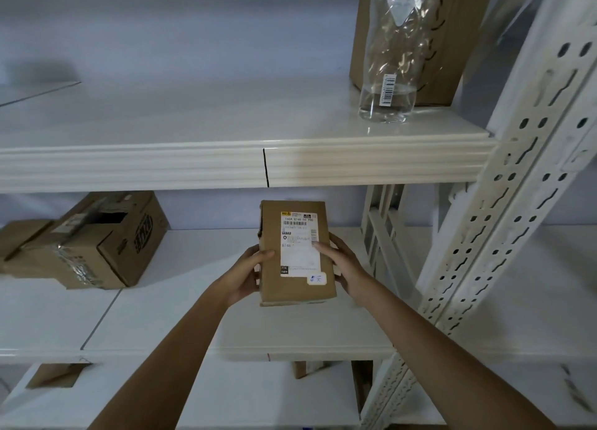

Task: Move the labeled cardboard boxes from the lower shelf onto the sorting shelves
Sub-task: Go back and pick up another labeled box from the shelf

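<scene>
Two hands, left hand (pixel 246 276), right hand (pixel 344 268), labeled box (pixel 295 253), long axis pointing away.

White metal shelving (pixel 226 167) against a pale bluish wall (pixel 161 25), perforated upright post (pixel 504 222) at its right.

Both hands hold a small cardboard box (pixel 295 255) with a white label facing up: left hand (pixel 247 276) on its left edge, right hand (pixel 344 268) on its right, above the middle shelf (pixel 193 300). A bigger box (pixel 87 242) lies at left.
</scene>
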{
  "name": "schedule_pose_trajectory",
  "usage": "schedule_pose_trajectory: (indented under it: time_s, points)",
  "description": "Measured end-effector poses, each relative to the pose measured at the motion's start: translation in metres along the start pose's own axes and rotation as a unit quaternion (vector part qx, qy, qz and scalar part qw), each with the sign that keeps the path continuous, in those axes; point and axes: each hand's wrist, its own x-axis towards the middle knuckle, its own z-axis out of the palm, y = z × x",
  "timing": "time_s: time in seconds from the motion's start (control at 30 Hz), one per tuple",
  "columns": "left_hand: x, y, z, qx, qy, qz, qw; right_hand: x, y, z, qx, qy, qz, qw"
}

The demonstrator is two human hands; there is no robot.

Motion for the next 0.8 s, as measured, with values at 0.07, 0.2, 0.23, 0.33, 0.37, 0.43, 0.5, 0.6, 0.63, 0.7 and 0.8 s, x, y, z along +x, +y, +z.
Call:
schedule_pose_trajectory:
  time_s: [0.07,0.2,0.23,0.33,0.37,0.43,0.5,0.6,0.63,0.7,0.8]
  points:
    - [-0.004,-0.004,0.003,-0.024,-0.026,0.001,0.999,-0.002,-0.005,-0.004,-0.002,-0.033,0.039,0.999]
    - [-0.014,-0.005,0.008,-0.021,-0.04,0.003,0.999,-0.008,-0.01,-0.01,-0.02,-0.077,0.043,0.996]
    - [-0.017,-0.006,0.009,-0.008,-0.029,0.007,1.0,-0.01,-0.01,-0.012,-0.024,-0.076,0.037,0.996]
    - [-0.025,-0.013,0.01,-0.002,0.008,0.009,1.0,-0.016,-0.008,-0.017,-0.031,-0.077,0.036,0.996]
    - [-0.029,-0.017,0.011,-0.009,0.014,0.008,1.0,-0.019,-0.008,-0.017,-0.032,-0.078,0.039,0.996]
    - [-0.038,-0.021,0.011,-0.017,0.023,0.012,1.0,-0.025,-0.006,-0.015,-0.034,-0.082,0.038,0.995]
    - [-0.049,-0.022,0.012,-0.02,0.026,0.021,0.999,-0.032,-0.006,-0.009,-0.033,-0.083,0.03,0.996]
    - [-0.067,-0.021,0.008,-0.023,0.031,0.036,0.999,-0.045,-0.002,0.003,-0.024,-0.078,0.03,0.996]
    - [-0.072,-0.022,0.006,-0.023,0.036,0.041,0.998,-0.049,0.0,0.006,-0.018,-0.076,0.033,0.996]
    - [-0.084,-0.022,-0.001,-0.022,0.04,0.049,0.998,-0.059,0.003,0.015,-0.009,-0.073,0.037,0.997]
    - [-0.108,-0.022,-0.02,-0.018,0.032,0.057,0.998,-0.077,0.003,0.039,-0.006,-0.073,0.028,0.997]
